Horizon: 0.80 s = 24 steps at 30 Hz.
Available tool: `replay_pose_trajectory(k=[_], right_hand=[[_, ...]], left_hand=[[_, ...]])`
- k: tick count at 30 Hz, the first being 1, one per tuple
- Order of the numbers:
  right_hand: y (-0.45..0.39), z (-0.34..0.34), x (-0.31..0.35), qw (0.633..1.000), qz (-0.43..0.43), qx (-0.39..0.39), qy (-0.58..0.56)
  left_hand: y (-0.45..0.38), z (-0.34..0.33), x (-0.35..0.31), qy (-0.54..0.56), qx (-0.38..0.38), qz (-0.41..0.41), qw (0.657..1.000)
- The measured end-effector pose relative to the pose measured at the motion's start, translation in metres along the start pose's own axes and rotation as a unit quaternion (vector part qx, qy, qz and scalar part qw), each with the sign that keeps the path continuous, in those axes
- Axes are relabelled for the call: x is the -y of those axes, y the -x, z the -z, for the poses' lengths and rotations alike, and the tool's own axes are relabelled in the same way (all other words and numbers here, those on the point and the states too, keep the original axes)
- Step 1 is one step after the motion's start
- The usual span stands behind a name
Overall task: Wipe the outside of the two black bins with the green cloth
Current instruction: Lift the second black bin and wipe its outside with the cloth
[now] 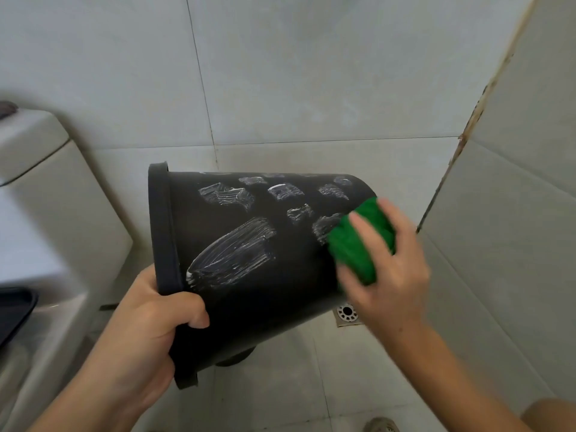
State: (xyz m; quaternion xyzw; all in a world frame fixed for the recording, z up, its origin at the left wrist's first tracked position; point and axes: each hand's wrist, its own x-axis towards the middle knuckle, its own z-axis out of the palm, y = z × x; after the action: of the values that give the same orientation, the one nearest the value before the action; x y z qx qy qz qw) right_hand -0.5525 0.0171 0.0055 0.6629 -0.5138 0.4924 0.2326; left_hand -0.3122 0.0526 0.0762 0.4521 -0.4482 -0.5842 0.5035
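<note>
A black bin (pixel 243 291) is held tipped on its side in the air, rim to the left and base to the right, with white smear marks across its wall. My left hand (pixel 149 325) grips the rim at the lower left, fingers curled over the edge. My right hand (pixel 389 263) holds a bunched green cloth (pixel 355 241) pressed against the bin's wall near its base, over one of the white marks. A dark round shape (pixel 233 358) shows under the held bin; I cannot tell what it is.
A white toilet with its cistern (pixel 40 194) stands at the left, its dark seat (pixel 12 310) at the left edge. A metal floor drain (pixel 347 314) lies in the tiled floor under the bin. Tiled walls meet in a corner at the right. A shoe tip (pixel 381 424) shows at the bottom.
</note>
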Motion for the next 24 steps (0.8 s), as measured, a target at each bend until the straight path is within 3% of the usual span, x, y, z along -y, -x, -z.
replay_pose_trajectory(k=[3,4,5,7,9,10,13,15,18,20,24], right_hand=[[0.01,-0.003,0.011,0.985,0.168,0.04,-0.022],[0.006,-0.002,0.005,0.982,0.184,0.042,-0.016],[0.001,-0.001,-0.004,0.987,0.156,0.036,-0.013],[-0.011,0.001,-0.021,0.999,-0.003,0.005,-0.04],[-0.014,0.001,-0.022,0.987,-0.134,-0.029,-0.08],[-0.01,-0.001,-0.016,0.989,-0.128,-0.031,-0.068],[0.009,-0.002,0.002,0.997,0.075,-0.007,-0.01],[0.006,0.0,-0.007,0.991,0.136,0.003,0.009],[-0.005,0.001,-0.024,0.999,-0.029,-0.024,-0.006],[-0.002,0.002,-0.02,0.996,-0.077,-0.043,-0.016],[0.018,-0.001,-0.001,0.991,0.131,-0.011,0.023]], left_hand=[[-0.002,0.003,-0.002,-0.008,-0.009,-0.008,1.0],[-0.002,0.005,-0.004,-0.009,-0.011,-0.014,1.0],[-0.002,0.006,-0.006,-0.007,-0.009,-0.019,1.0],[0.001,0.006,-0.008,0.0,-0.013,-0.025,1.0],[0.003,0.005,-0.007,0.002,-0.015,-0.024,1.0],[0.004,0.004,-0.006,0.003,-0.014,-0.02,1.0],[0.004,0.003,-0.008,0.012,-0.012,-0.016,1.0],[0.006,0.001,-0.013,0.017,-0.018,-0.02,0.999],[0.011,-0.002,-0.02,0.025,-0.018,-0.008,0.999],[0.014,-0.005,-0.022,0.024,-0.005,0.003,1.0],[0.011,-0.006,-0.016,0.016,-0.018,-0.016,1.0]])
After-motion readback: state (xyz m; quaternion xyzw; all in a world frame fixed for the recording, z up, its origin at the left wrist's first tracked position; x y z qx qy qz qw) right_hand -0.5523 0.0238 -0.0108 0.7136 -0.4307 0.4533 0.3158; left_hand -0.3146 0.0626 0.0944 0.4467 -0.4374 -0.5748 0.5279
